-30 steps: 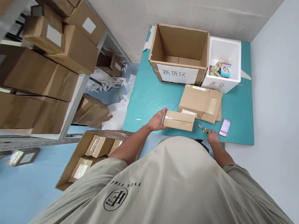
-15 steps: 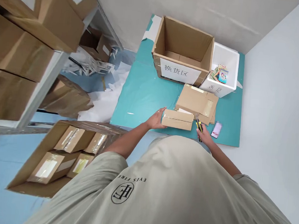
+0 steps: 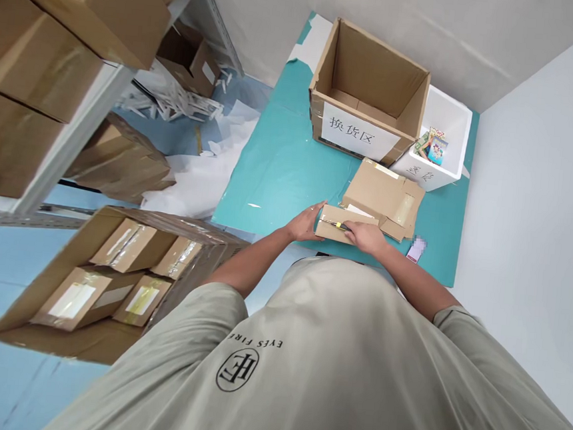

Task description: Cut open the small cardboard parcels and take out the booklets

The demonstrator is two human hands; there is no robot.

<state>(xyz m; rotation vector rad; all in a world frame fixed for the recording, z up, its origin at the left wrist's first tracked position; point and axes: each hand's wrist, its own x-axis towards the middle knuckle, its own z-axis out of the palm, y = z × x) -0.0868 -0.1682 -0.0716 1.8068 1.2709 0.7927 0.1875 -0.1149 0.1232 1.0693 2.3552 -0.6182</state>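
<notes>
A small taped cardboard box (image 3: 335, 214) rests near the front edge of the green table. My left hand (image 3: 306, 223) grips its left end, thumb and fingers around the corner. In my right hand (image 3: 367, 237) is a yellow-and-black utility knife (image 3: 339, 225), laid over the seam on the side of the box facing me. Whether the blade is in the tape I cannot make out. Flattened cardboard (image 3: 383, 193) lies just behind the box, and a phone (image 3: 416, 248) sits right of my right hand.
A large open carton (image 3: 358, 133) and a white foam box (image 3: 428, 176) with small colourful packets stand at the table's back. Down on the left, an open carton (image 3: 11, 315) holds several taped boxes. Shelving (image 3: 80, 137) with cartons rises at the left.
My right hand has brought the utility knife leftward from beside the box onto its seam. My left hand keeps its hold on the box end. The whole view has shifted slightly.
</notes>
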